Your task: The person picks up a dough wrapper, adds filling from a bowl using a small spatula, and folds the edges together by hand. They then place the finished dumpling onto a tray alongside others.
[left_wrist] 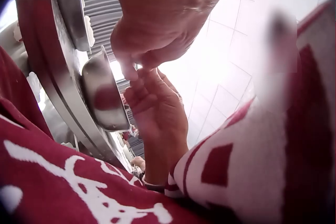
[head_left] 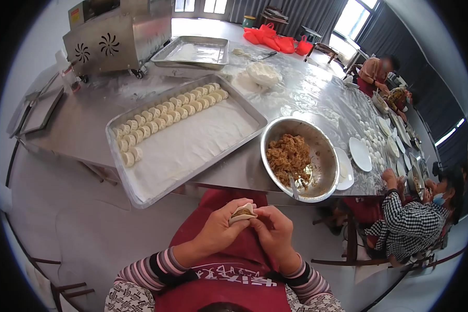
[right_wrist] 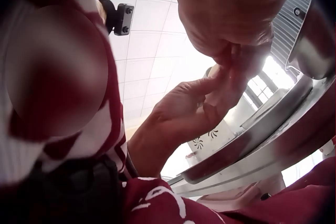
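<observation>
In the head view a round dough wrapper with brown filling, partly folded, is held in front of the red apron. The left hand cradles it from one side, fingers and thumb curled round it. From the other side the right hand pinches its edge between thumb and fingers. Both wrist views show the left hand and the right hand meeting at the fingertips; the dough is mostly hidden there.
A tray holds rows of shaped dumplings. Beside it stands a steel bowl of brown filling with a utensil. Behind are a second tray, a flour heap and a steel machine. White plates and seated people line the right side.
</observation>
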Demonstrator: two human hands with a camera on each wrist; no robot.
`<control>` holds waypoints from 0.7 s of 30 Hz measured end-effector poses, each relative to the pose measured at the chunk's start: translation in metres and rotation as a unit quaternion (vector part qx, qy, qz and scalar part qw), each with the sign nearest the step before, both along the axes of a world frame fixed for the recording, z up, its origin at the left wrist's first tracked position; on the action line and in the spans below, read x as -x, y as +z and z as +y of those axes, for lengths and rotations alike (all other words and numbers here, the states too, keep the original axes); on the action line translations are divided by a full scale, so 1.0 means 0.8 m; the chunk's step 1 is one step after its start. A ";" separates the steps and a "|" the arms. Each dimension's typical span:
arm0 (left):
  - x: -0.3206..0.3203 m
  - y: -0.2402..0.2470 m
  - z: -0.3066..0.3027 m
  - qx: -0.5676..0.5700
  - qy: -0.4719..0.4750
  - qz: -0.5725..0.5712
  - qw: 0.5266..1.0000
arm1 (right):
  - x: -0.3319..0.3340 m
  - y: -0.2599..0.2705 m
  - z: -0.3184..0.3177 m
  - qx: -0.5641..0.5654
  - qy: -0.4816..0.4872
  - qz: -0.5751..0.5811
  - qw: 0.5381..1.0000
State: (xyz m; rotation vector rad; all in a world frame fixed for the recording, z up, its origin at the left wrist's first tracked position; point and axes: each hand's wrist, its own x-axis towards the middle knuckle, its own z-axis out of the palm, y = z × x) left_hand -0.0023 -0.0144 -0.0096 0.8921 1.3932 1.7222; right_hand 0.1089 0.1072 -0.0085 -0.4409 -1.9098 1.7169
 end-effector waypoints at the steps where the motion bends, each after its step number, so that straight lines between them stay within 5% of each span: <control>1: -0.001 0.001 -0.001 0.001 0.002 -0.001 1.000 | 0.002 0.002 0.001 -0.130 -0.011 0.024 0.991; 2: -0.001 0.001 -0.001 -0.006 0.014 0.013 1.000 | 0.003 0.005 0.002 -0.259 -0.022 0.049 0.965; 6: -0.003 -0.005 0.001 -0.021 0.044 0.032 0.998 | 0.002 0.016 -0.003 -0.143 -0.070 -0.003 0.987; 13: -0.009 -0.009 0.007 -0.016 0.045 -0.024 0.999 | 0.002 0.015 -0.001 -0.231 -0.079 -0.009 0.970; 21: -0.009 -0.002 0.007 -0.018 0.089 0.118 0.989 | 0.008 0.016 0.001 -0.266 -0.117 0.033 0.956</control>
